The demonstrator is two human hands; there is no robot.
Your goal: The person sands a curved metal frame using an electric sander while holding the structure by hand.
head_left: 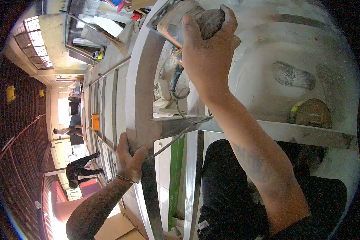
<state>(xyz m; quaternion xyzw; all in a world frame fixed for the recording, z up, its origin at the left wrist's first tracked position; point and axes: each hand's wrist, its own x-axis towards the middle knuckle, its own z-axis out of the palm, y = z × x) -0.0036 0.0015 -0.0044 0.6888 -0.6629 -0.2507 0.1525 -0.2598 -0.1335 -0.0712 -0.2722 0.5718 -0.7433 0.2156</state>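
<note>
sander (180, 20) front cut off by the top edge, its grip hidden under the right hand (206, 48), distant people (80, 168) too small to tell, picture rim black

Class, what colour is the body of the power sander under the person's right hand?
Orange, with a dusty grey top, on the sander gripped by the right hand; head view.

Not much here that we'd call a label: a small white tag (203, 225) on the dark trousers at the bottom, and a pale rectangular label (314, 119) on the dusty round disc at right. No screens or signs.
</note>
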